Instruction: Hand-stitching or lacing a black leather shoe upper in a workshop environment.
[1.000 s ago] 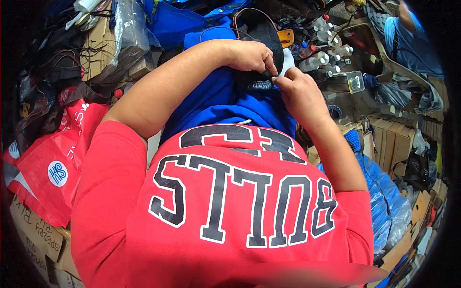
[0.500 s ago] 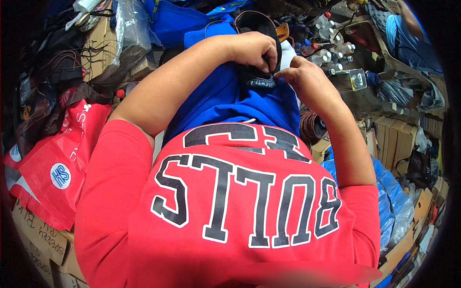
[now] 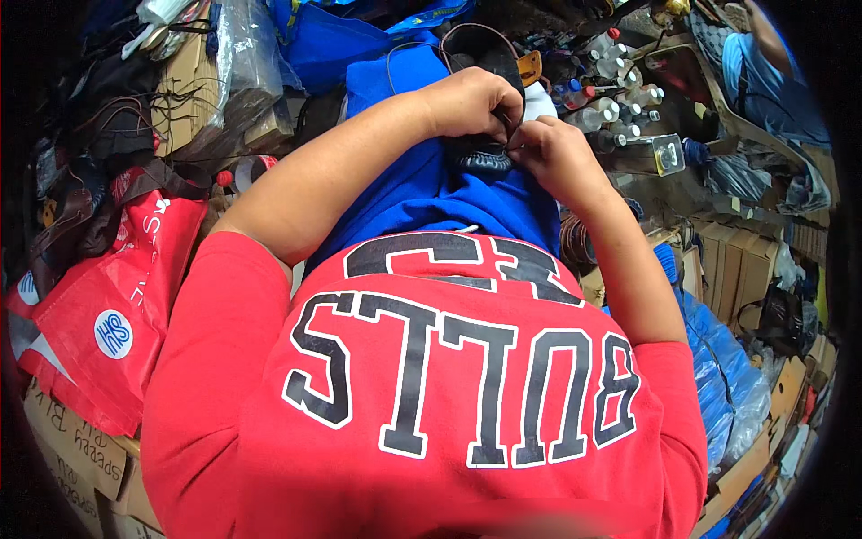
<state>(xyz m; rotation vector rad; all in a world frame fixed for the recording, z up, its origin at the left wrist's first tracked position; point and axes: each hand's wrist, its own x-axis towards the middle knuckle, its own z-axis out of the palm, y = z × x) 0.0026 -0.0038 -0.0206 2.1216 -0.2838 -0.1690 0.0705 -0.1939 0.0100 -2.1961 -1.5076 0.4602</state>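
On my lap, over blue shorts (image 3: 386, 202), lies a black shoe-like piece (image 3: 485, 162) with a row of pale stitches along its near edge. My left hand (image 3: 476, 99) bends over its upper part, thumb and fingers closed on its dark edge. From the right, my right hand (image 3: 558, 157) pinches at the same edge, its fingertips close to the left ones. What sits between the right fingertips is too small to make out. A white patch (image 3: 539, 101) shows behind the hands, beside a tan tab (image 3: 530, 67). A thin dark cord loops above the piece.
Several plastic bottles (image 3: 628, 99) crowd the far right, near a person's light blue clothing (image 3: 763, 85). A red bag (image 3: 108, 305) and cardboard boxes (image 3: 81, 449) are at left. Blue plastic (image 3: 714, 377) and brown cartons (image 3: 736, 269) lie at right.
My right hand has come slightly lower, its stretched forefinger now curled into a pinch. My left hand has shifted a little toward me and stays closed on the black piece.
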